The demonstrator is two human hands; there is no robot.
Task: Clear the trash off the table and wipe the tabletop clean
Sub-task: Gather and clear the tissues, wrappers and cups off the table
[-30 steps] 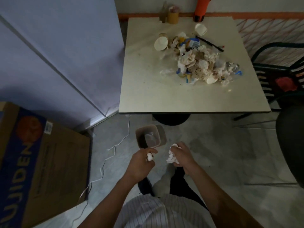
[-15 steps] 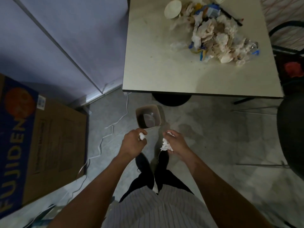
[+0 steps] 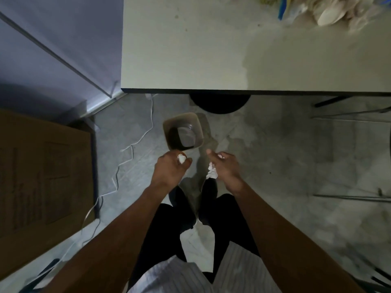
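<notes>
We hold our left hand (image 3: 170, 172) low over the floor with its fingers curled around a small white paper wad (image 3: 181, 164), which shows between thumb and forefinger. Our right hand (image 3: 226, 169) grips a crumpled white tissue (image 3: 212, 172) in its closed fingers; part of the tissue hangs below the palm, and the forefinger points forward. The two hands are near each other but apart.

Just beyond both hands stands a small brown bin (image 3: 183, 132) on the floor, open at the top, near the table's near edge and beside the dark round table base (image 3: 220, 103).

The table (image 3: 179, 60) fills the upper part of the view. A pile of trash (image 3: 325, 9) lies at its far right, cut off by the frame.

A cardboard box (image 3: 42, 180) stands to the left, with a white cord (image 3: 127, 159) trailing across the floor beside it.
</notes>
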